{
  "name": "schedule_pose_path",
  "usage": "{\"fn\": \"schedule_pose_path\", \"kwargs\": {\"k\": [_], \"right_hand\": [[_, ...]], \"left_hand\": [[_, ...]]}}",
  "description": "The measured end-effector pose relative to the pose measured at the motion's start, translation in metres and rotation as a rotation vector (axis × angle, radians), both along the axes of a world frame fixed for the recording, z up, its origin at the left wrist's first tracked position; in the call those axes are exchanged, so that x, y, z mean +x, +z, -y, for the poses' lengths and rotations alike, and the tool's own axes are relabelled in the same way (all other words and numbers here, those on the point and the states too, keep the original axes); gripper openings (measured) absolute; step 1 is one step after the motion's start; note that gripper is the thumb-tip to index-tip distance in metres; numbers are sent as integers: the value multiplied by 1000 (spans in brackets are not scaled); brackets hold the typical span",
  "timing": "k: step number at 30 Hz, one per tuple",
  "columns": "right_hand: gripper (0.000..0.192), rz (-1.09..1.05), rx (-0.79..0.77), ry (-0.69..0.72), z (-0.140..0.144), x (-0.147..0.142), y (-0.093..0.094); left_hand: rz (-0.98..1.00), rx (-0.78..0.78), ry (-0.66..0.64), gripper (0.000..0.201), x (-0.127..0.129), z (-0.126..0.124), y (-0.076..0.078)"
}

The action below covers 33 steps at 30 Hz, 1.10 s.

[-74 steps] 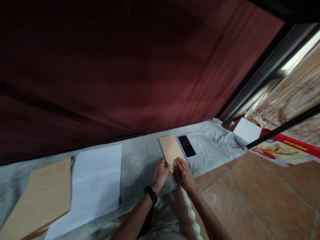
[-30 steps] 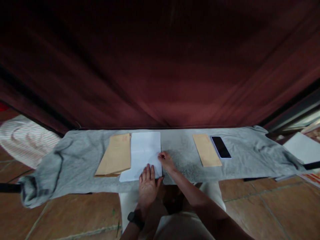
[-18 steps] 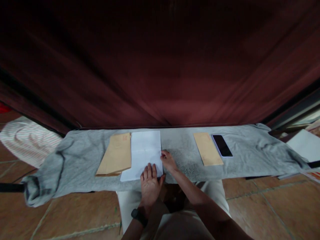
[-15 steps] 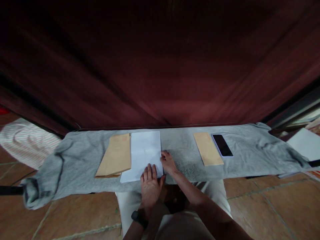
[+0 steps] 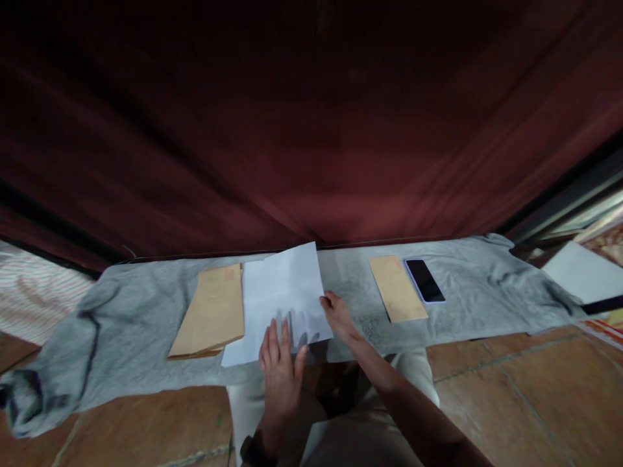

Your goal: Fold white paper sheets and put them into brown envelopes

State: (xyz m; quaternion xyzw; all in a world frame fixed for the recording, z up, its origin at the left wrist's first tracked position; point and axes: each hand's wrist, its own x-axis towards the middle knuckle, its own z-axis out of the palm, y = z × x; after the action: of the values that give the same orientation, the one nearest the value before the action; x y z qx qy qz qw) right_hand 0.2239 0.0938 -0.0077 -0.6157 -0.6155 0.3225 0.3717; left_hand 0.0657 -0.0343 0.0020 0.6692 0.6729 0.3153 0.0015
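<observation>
My right hand [image 5: 335,313] pinches the right edge of a white sheet of paper [image 5: 292,279], which is lifted and tilted on that side. Beneath it, more white paper shows at the left, lying flat on the grey cloth. My left hand [image 5: 281,360] is at the near edge of the paper, fingers stretched and slightly spread; whether it presses on the sheet I cannot tell. Left of the white paper lies a small stack of brown envelopes [image 5: 211,311], with a reddish print at the upper corner of the top one.
A single brown envelope [image 5: 398,288] lies to the right, with a phone [image 5: 425,281] in a pale purple case beside it. Grey cloth [image 5: 467,285] covers the narrow bench. A dark red curtain [image 5: 311,162] hangs behind it. White paper [image 5: 584,275] sits at the far right.
My right hand has taken hold of the top sheet and raised its right side, moving slightly right. My left hand has shifted a little left and nearer to me. The view has turned slightly.
</observation>
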Motion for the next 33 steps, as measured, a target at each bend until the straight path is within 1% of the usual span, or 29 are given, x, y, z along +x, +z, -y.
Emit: {"fn": "schedule_pose_path", "kwargs": {"k": [3,6,8,10,13,15,21,26,27,29,31,33], "right_hand": [[25,-77,27,-118,9,57,-3],[28,-63,23,-190,23,108,-9],[29,-54,19,-215,30,131,-13],[30,-48,17,-234,34,142,-17],[32,-46,18,-260,34,146,-23],[33,-44,18,-268,31,145,-25],[34,-2,12,-249,21,141,-29],[34,75,-4,-222,17,143,-23],[34,117,3,-217,18,143,-21],[36,283,43,-202,23,142,-15],[39,506,121,-172,31,140,-9],[42,655,219,-122,37,134,-4]], "left_hand": [[106,9,-30,64,7,-9,-1],[131,4,-122,63,23,-15,-8],[96,-6,-191,62,37,-16,-14],[31,-41,-239,60,51,-15,-19],[-81,-106,-274,56,66,-14,-22],[-141,-126,-287,52,71,-14,-21],[-278,-116,-320,53,72,-17,-18],[-298,-165,-345,50,76,-19,-18],[-296,-175,-341,49,77,-19,-17],[-292,-186,-337,49,78,-20,-16],[-292,-189,-339,49,78,-19,-17],[-291,-188,-342,48,77,-18,-18]]}}
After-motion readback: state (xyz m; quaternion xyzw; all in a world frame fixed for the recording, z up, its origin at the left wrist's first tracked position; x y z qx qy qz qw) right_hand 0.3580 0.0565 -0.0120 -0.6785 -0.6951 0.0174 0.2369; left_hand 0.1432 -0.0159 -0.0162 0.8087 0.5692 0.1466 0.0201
